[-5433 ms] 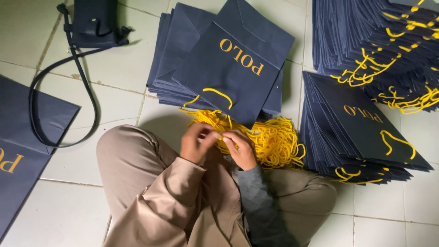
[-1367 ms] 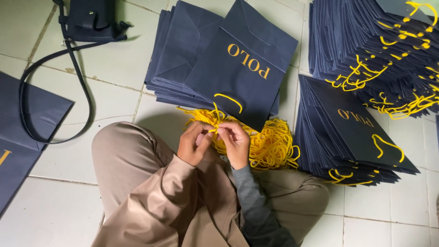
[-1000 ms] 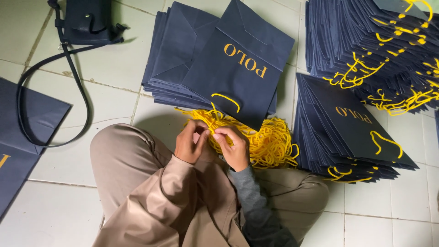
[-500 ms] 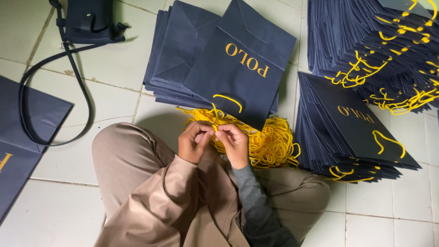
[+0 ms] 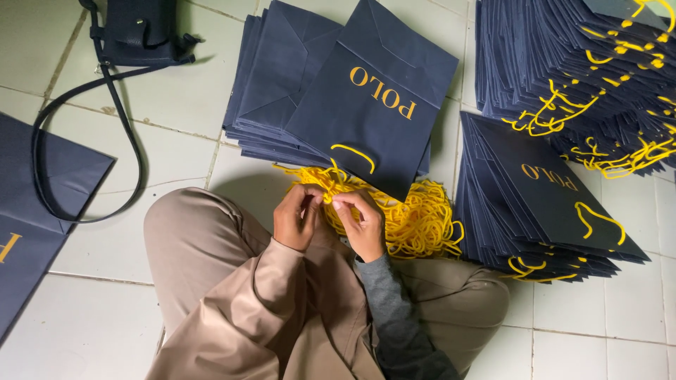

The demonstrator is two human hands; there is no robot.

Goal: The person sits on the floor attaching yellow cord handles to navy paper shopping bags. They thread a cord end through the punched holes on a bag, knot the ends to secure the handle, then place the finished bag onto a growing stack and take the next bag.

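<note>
1. Yellow cord (image 5: 329, 199) sits pinched between both hands, just in front of the seated person's lap and over the near edge of the tangled heap of yellow cords (image 5: 415, 222) on the floor.
2. Left hand (image 5: 297, 217) is raised off the knee, fingers curled inward and the thumb pressed toward the fingertips, gripping one end of the cord.
3. Right hand (image 5: 363, 224) mirrors it, wrist bent, knuckles up, fingertips closed on the same cord; the two hands nearly touch at the tips.
4. From where I stand the fingers cover the cord's end, so I cannot tell whether it is knotted or straight.
5. Both forearms come up from the lap, the left in a beige sleeve, the right in a grey one, elbows tucked close to the body.
6. Directly beyond the hands lies a fanned stack of dark navy paper bags (image 5: 331, 91), flat on the tiled floor (image 5: 176, 98); the top bag (image 5: 377, 105) has a yellow cord handle already through it.
7. To the right, a second stack of navy bags (image 5: 542, 204) with yellow handles leans near the person's knee, and a larger pile (image 5: 584, 63) lies behind it.
8. At the far left a black bag with a long strap (image 5: 137, 32) rests on the tiles, beside another flat navy bag (image 5: 35, 211).
</note>
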